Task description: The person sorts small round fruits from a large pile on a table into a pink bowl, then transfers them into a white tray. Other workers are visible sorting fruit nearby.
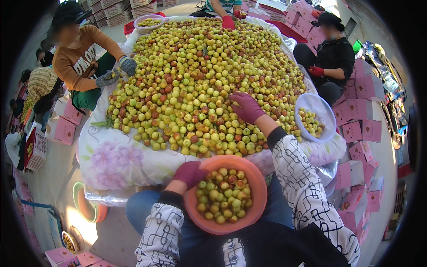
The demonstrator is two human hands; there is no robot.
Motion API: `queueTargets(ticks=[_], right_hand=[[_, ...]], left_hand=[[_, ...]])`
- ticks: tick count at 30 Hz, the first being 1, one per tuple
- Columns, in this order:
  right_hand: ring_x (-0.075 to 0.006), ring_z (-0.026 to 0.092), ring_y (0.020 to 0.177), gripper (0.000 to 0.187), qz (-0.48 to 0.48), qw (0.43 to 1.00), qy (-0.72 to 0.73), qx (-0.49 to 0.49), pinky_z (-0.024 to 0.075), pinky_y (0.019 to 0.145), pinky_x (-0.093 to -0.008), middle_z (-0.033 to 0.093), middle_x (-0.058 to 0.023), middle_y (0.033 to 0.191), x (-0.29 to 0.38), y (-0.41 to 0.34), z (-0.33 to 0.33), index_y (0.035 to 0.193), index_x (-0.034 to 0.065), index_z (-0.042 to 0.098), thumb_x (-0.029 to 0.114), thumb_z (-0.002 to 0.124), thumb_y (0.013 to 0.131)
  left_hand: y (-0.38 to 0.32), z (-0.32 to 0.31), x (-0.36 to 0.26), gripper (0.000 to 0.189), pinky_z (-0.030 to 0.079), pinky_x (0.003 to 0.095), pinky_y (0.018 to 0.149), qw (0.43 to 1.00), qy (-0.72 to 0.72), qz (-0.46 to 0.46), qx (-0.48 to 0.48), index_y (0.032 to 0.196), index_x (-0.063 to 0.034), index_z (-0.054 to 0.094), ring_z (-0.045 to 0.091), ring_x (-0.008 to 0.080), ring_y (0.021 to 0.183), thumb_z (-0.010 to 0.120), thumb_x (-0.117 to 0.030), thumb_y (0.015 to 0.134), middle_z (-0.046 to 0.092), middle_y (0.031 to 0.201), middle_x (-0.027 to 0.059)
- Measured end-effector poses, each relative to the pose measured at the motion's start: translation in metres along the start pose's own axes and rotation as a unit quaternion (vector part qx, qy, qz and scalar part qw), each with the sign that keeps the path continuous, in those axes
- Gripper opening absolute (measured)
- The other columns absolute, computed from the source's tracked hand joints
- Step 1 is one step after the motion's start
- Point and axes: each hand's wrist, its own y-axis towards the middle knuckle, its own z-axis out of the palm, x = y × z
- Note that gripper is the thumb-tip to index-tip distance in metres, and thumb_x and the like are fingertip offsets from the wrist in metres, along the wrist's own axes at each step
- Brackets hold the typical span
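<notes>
My left hand [189,174], in a magenta glove, grips the left rim of an orange plastic basin [258,203] on my lap. Green and reddish-brown jujubes [224,195] partly fill the basin. Ahead, a broad heap of similar jujubes [200,86] covers a table spread with white floral cloth [116,163]. My right hand [246,107], gloved alike, reaches over the near right of the heap with fingers bent and thumb apart. A yellowish fruit shows between thumb and fingers; whether it is held is unclear.
A translucent bowl of jujubes [322,103] stands at the table's right edge, another bowl [149,30] at the far left. Gloved co-workers sit left, right and opposite. Pink cartons [358,133] crowd the right floor; nested tubs [87,203] stand below the table's left corner.
</notes>
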Motion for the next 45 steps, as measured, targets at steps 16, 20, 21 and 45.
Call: queueTargets(ticks=[16,20,21,45], right_hand=[[-0.0384,0.044,0.131,0.056,0.137,0.985,-0.099,-0.034,0.0393,0.107,-0.0455,0.044,-0.0183,0.145,-0.119,-0.066,-0.011,0.140,0.0126,0.047,0.031,0.059,0.089],[-0.0368,0.047,0.129,0.053,0.105,0.989,-0.108,0.008,0.0399,0.106,-0.0452,0.048,-0.0181,0.141,-0.123,-0.096,-0.020,0.138,0.0129,0.050,0.033,0.059,0.090],[-0.0366,0.049,0.127,0.050,0.099,0.990,-0.104,0.015,0.0410,0.105,-0.0454,0.051,-0.0179,0.138,-0.118,-0.099,-0.025,0.136,0.0130,0.053,0.033,0.058,0.090],[-0.0122,0.060,0.083,0.014,0.099,0.928,0.349,0.081,0.0510,0.068,-0.0275,0.062,-0.0030,0.100,0.016,0.001,0.004,0.099,0.0066,0.059,0.007,0.061,0.085]], left_hand=[[-0.004,-0.004,-0.004,0.048,0.049,0.0444,0.091,1.000,-0.006,0.003,0.016,0.107,-0.0061,0.069,0.064,0.0367,0.103,0.063,-0.046,0.081,0.068,0.109,0.0196],[-0.001,-0.001,-0.001,0.048,0.049,0.0445,0.090,1.000,0.019,0.007,0.004,0.107,-0.0051,0.069,0.064,0.0369,0.103,0.062,-0.044,0.081,0.068,0.109,0.0208],[0.000,0.000,-0.001,0.047,0.049,0.0445,0.090,1.000,0.015,0.009,0.005,0.107,-0.0049,0.069,0.064,0.0370,0.103,0.062,-0.044,0.081,0.068,0.109,0.0210],[0.002,0.000,0.003,0.046,0.050,0.0445,0.088,1.000,0.002,0.021,0.024,0.107,-0.0067,0.071,0.066,0.0359,0.100,0.062,-0.044,0.082,0.069,0.106,0.0194]])
